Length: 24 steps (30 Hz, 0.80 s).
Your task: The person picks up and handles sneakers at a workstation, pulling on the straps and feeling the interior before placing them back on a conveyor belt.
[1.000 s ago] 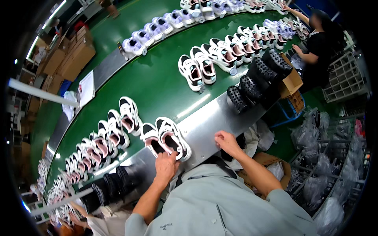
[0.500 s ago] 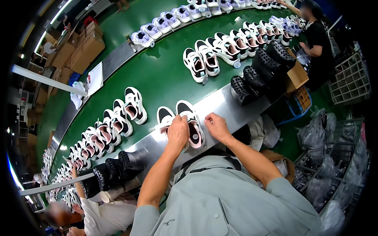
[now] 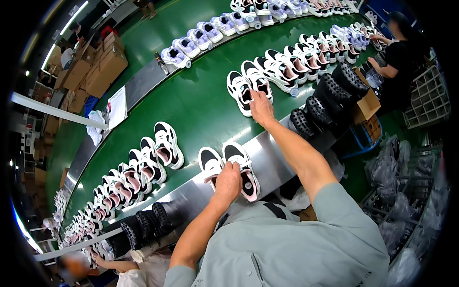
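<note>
A pair of black-and-white sneakers with pink linings, the left one (image 3: 209, 158) and the right one (image 3: 237, 154), rests at the metal edge of the bench in front of me. My left hand (image 3: 228, 184) is closed between them, gripping their inner sides near the openings. Farther off to the right, a second black-and-white pair, one sneaker (image 3: 234, 81) beside the other (image 3: 252, 71), stands on the green belt. My right arm reaches out to it, and my right hand (image 3: 262, 109) is closed at the heel ends, fingertips partly hidden in the openings.
More sneakers (image 3: 129, 177) line the green belt (image 3: 201, 105) on both sides. Black dimpled shoe-shaped pieces (image 3: 318, 110) stand along the metal edge (image 3: 270, 158) at right, others (image 3: 146, 222) at left. A co-worker (image 3: 399, 57) stands far right; another (image 3: 138, 270) is lower left.
My right hand has moved from beside the near pair out to the pair on the belt and closed there. My left hand stays on the near pair. The whole view has shifted.
</note>
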Available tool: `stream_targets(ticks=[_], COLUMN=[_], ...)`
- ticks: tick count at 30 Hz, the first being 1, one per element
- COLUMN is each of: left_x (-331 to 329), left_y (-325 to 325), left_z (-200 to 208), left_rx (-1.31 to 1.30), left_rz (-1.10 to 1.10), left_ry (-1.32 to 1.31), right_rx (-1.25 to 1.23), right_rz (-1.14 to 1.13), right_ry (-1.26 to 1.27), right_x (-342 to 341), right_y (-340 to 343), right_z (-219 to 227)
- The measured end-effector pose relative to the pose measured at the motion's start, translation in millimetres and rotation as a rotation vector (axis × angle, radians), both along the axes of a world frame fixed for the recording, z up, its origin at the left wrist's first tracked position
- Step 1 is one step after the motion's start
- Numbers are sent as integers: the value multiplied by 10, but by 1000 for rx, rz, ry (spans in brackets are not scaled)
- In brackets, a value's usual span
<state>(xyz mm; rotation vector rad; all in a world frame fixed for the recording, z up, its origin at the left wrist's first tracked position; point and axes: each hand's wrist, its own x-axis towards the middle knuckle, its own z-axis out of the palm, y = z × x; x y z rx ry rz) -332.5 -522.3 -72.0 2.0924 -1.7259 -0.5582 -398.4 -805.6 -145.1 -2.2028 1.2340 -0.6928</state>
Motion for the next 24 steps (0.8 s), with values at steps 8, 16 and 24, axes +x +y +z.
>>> stream_targets(ticks=[8, 16, 24], left_x=[209, 236, 201], left_y=[-330, -233, -182], left_z=[254, 67, 40], left_rx=[404, 136, 102], left_rz=[-202, -164, -40], left_ry=[47, 202, 231], right_rx=[-404, -300, 180], right_rz=[137, 105, 202], right_ry=[310, 375, 265], right_x=[248, 278, -370], right_y=[-502, -511, 385], right_z=[-11, -63, 671])
